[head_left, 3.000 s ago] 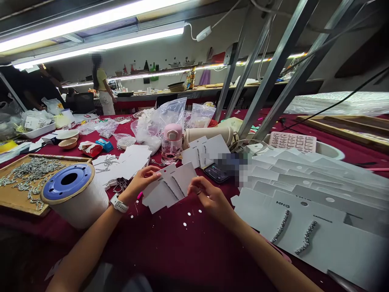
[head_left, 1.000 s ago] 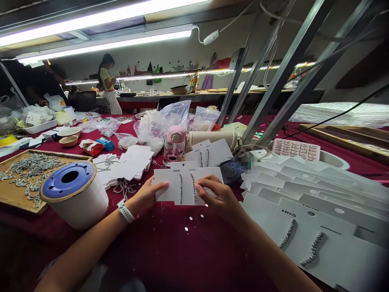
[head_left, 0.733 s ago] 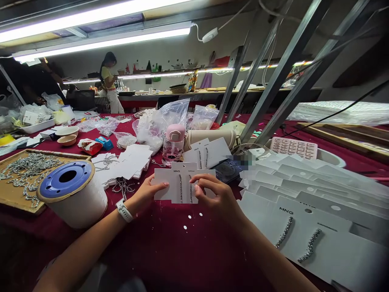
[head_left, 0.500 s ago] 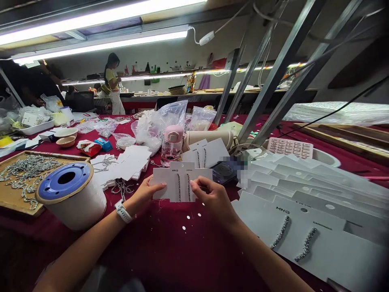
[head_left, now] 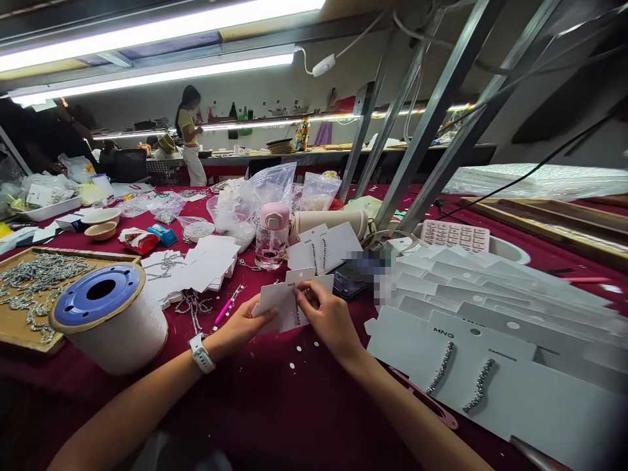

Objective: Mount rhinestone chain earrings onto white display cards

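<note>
Head view: both hands hold one white card (head_left: 279,302) just above the bench (head_left: 275,405). The left hand (head_left: 239,327) pinches its near-left edge between thumb and fingers. The right hand (head_left: 330,320) pinches its middle, fingertips pressed together on the face. The card is tilted, its long axis running from the left grip up toward the right, and its hang tab points away from the person. One rhinestone strand (head_left: 297,315) shows between the two grips. Whether a second lies under the right fingers cannot be told.

Left of the left grip lie one pink tool (head_left: 226,306) and one white spool (head_left: 110,324) with a blue cap. Beyond the grips stand one pink-lidded bottle (head_left: 273,235) and a second card (head_left: 338,243) bearing two strands. Right of the right grip fans a row of finished cards (head_left: 490,294), too overlapped to count.
</note>
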The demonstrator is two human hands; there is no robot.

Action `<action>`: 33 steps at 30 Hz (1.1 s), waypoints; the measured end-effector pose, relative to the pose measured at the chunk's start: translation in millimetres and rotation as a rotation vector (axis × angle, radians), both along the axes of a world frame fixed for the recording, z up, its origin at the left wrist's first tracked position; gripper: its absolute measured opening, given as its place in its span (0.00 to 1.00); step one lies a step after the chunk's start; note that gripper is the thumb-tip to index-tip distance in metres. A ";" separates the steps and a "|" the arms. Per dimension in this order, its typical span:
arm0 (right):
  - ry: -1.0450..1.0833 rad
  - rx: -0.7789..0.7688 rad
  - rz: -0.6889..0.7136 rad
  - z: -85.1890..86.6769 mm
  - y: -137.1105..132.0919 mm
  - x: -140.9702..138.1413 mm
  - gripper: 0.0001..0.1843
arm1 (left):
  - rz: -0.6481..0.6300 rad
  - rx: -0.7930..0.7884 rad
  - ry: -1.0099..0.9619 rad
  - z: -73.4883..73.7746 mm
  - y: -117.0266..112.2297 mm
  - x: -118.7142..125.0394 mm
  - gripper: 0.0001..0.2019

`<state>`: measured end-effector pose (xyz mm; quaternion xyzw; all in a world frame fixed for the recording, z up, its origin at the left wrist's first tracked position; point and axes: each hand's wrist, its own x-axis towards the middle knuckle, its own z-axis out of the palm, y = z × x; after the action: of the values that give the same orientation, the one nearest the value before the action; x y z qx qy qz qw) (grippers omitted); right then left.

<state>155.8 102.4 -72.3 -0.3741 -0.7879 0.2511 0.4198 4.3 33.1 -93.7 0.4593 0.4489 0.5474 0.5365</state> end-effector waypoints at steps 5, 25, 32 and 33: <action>0.009 -0.025 -0.001 1.7 -0.7 -0.2 0.15 | -0.004 0.004 -0.003 1.3 -0.8 0.4 0.21; -0.027 0.373 0.036 19.6 -4.5 24.3 0.05 | 0.211 -0.159 -0.390 11.7 4.2 -2.4 0.19; -0.204 0.660 0.138 14.9 -6.2 21.2 0.08 | 0.097 -0.097 -0.335 13.0 -0.6 1.0 0.22; -0.245 0.698 0.139 13.1 -5.1 20.7 0.10 | 0.088 -0.107 -0.336 12.1 -0.2 1.5 0.22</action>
<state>176.6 97.3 -59.2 -0.1816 -0.8940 -0.0513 0.4065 5.9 32.9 -81.6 0.3120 0.4013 0.6146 0.6032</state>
